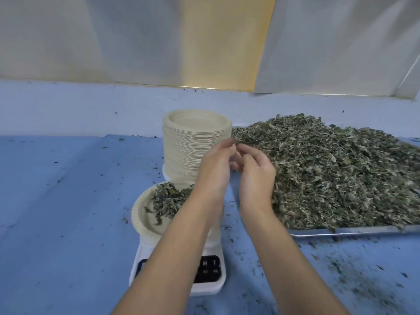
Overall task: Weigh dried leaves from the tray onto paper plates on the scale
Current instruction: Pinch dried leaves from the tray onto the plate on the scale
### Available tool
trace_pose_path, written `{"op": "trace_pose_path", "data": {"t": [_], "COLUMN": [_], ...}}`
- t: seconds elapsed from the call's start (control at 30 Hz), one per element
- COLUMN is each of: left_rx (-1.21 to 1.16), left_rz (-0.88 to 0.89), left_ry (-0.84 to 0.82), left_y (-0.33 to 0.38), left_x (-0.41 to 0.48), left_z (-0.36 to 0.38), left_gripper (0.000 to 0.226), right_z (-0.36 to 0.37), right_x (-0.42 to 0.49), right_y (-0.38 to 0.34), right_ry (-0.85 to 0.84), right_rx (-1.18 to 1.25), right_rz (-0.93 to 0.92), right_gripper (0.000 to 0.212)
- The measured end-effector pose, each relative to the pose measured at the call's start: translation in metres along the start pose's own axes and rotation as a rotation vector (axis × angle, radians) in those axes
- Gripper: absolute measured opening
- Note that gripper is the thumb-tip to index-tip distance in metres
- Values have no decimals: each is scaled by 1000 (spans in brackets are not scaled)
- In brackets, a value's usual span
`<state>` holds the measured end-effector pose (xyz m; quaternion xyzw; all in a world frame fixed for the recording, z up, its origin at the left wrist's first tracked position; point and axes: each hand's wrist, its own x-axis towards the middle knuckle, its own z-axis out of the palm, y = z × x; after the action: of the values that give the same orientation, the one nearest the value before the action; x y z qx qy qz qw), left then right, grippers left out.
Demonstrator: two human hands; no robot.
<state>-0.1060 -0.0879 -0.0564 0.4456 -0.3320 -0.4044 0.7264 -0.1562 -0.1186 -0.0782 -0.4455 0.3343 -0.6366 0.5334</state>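
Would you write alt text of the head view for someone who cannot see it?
The left hand and right hand, curled, hover together between a stack of paper plates and a metal tray heaped with dried leaves. Nearer, a plate of leaves sits on a scale.

The flat blue table top (68,201) is flecked with dark green crumbs. The tall stack of round cream paper plates (193,142) has finely ribbed rims, as does the single cream paper plate (141,214) (slightly more beige inside). The heaped dried leaves (329,173) are mottled grey-green and straw on a silver metal tray (341,231). The white plastic scale (218,285) has a black panel.
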Motion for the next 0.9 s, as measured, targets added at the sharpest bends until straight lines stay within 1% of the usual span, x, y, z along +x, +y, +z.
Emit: {"op": "trace_pose_path", "data": {"t": [0.07,0.1,0.2,0.3,0.33,0.4,0.5,0.57,0.6,0.7,0.8,0.9], "left_rx": [-43,-60,-114,-131,-136,-153,-178,-178,-177,-178,-167,-171], "left_rz": [7,16,67,119,131,133,108,93,87,62,41,28], "left_ry": [26,34,71,158,194,260,312,331,336,341,350,368], "left_y": [13,19,34,41,41,42,40,38,37,33,28,25], "left_x": [-4,-6,-10,-12,-12,-10,-8,-7,-6,-4,-4,-3], "left_z": [-20,-30,-60,-86,-93,-104,-113,-114,-114,-114,-112,-109], "left_gripper": [27,26,23,26,27,29,30,30,30,30,29,27], "right_z": [10,13,19,23,25,26,31,34,35,37,39,40], "right_x": [-7,-9,-15,-21,-24,-28,-34,-37,-38,-40,-40,-38], "right_y": [2,3,8,11,12,17,23,28,31,37,37,33], "right_ry": [-53,-89,-245,-421,-467,-557,-642,-669,-672,-635,-583,-525], "right_rx": [6,-47,-356,-579,-671,-865,-1030,-1099,-1128,-1161,-1127,-974], "right_rz": [56,62,-22,-122,-174,-296,-369,-404,-425,-487,-500,-446], "right_gripper": [27,27,21,11,16,31,46,48,45,27,19,17]}}
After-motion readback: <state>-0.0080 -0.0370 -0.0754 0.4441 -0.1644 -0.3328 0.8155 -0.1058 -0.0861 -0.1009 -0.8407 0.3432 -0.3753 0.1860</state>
